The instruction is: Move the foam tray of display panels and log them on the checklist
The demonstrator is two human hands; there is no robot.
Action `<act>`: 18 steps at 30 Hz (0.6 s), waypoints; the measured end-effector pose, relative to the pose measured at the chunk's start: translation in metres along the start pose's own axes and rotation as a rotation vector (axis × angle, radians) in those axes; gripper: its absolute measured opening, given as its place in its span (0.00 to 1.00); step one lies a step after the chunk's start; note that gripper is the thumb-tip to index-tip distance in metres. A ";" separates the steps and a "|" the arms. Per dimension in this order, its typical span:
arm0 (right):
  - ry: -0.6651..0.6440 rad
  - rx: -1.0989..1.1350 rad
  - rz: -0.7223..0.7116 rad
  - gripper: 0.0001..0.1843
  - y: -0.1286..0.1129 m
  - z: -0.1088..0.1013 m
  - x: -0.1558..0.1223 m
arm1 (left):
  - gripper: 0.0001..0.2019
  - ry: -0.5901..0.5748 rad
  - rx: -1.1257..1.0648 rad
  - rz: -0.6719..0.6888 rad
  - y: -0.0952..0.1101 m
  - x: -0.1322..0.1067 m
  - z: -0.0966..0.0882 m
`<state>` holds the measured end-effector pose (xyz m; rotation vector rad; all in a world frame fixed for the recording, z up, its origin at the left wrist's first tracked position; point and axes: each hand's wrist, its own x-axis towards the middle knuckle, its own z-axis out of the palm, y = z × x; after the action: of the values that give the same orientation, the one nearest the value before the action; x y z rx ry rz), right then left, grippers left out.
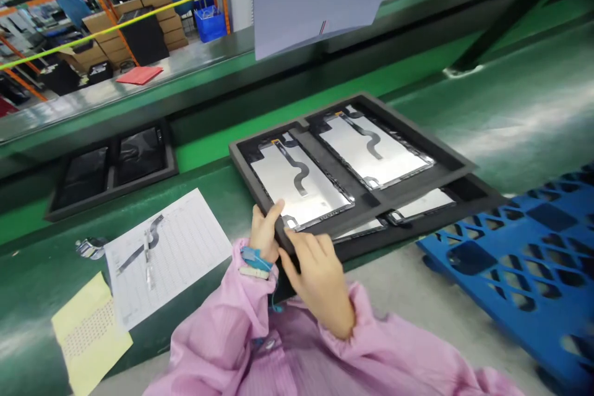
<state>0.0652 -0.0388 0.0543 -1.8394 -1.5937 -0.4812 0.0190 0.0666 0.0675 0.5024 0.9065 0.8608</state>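
Observation:
Two screen panels, the left panel (315, 198) and the right panel (385, 158), lie silver backs up in a black foam tray (408, 189). A dark curved flex cable runs over each back. This tray rests askew on a lower foam tray (473, 195), where more panels partly show. My left hand (265, 236) is closed at the upper tray's near left corner, thumb on top by the left panel. My right hand (320, 275) bends its fingers over the near edge beside it, thumb below the rim. Parts of the fingers are hidden under the tray.
Printed sheet (171, 253) with a pen and loose flex cable lies left, beside a yellow paper (95, 334). Farther back sits another foam tray (114, 170). A blue plastic crate (524, 260) stands right. White paper (320, 6) hangs ahead; a yellow cord (185, 1) crosses above.

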 end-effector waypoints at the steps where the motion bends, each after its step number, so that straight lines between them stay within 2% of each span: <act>1: 0.014 0.010 0.004 0.14 -0.007 0.005 -0.012 | 0.29 0.028 0.022 0.048 0.000 0.002 -0.003; 4: 0.128 -0.014 0.073 0.20 -0.005 0.024 -0.046 | 0.29 0.033 0.074 0.153 -0.001 0.004 -0.009; 7: 0.230 -0.047 0.150 0.25 0.022 0.044 -0.069 | 0.26 0.033 0.091 0.214 0.005 -0.002 -0.010; 11: 0.179 -0.037 0.197 0.23 0.062 0.054 -0.084 | 0.23 0.053 0.073 0.230 0.031 -0.022 -0.018; 15: 0.039 -0.011 0.312 0.20 0.092 0.051 -0.092 | 0.21 0.062 0.036 0.288 0.056 -0.051 -0.049; 18: 0.011 0.016 0.413 0.23 0.118 0.048 -0.090 | 0.19 0.120 -0.038 0.291 0.061 -0.072 -0.082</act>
<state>0.1552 -0.0783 -0.0666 -2.0770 -1.1590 -0.2882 -0.1002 0.0449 0.0996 0.5632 0.9377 1.1804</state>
